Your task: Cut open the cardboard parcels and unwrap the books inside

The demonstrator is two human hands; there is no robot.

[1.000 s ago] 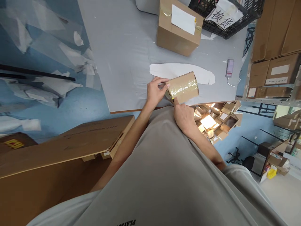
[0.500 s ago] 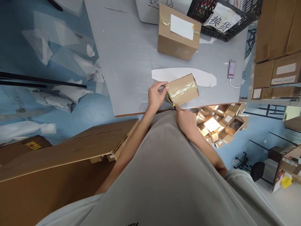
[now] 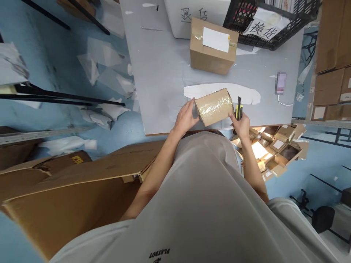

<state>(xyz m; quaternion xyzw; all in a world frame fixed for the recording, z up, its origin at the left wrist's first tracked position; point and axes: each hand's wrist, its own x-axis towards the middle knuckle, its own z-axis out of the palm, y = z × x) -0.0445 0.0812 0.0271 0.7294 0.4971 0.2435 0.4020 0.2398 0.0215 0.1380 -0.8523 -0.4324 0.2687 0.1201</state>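
A small cardboard box [image 3: 214, 106] with shiny clear tape across its top sits near the front edge of the table. My left hand [image 3: 185, 117] grips its left end, thumb and fingers on the cardboard. At the box's right end, my right hand [image 3: 241, 126] holds a black and yellow box cutter [image 3: 238, 110], its tip pointing away from me. The right thumb or a fingertip touches the box's near right corner. Behind the box lies a long white paper strip [image 3: 248, 95], partly covered by it.
On the grey table [image 3: 159, 84] stand a larger carton [image 3: 212, 62] with a white label, a white bin [image 3: 178, 25] and a black crate [image 3: 274, 42]. A phone [image 3: 280, 83] on a cable lies right. Flattened boxes [image 3: 278, 146] heap beyond the front edge; a big open carton [image 3: 82, 171] stands left.
My right hand has moved the cutter from the box's left end to its right end. My left hand has shifted its grip on the left end. The camera view has shifted.
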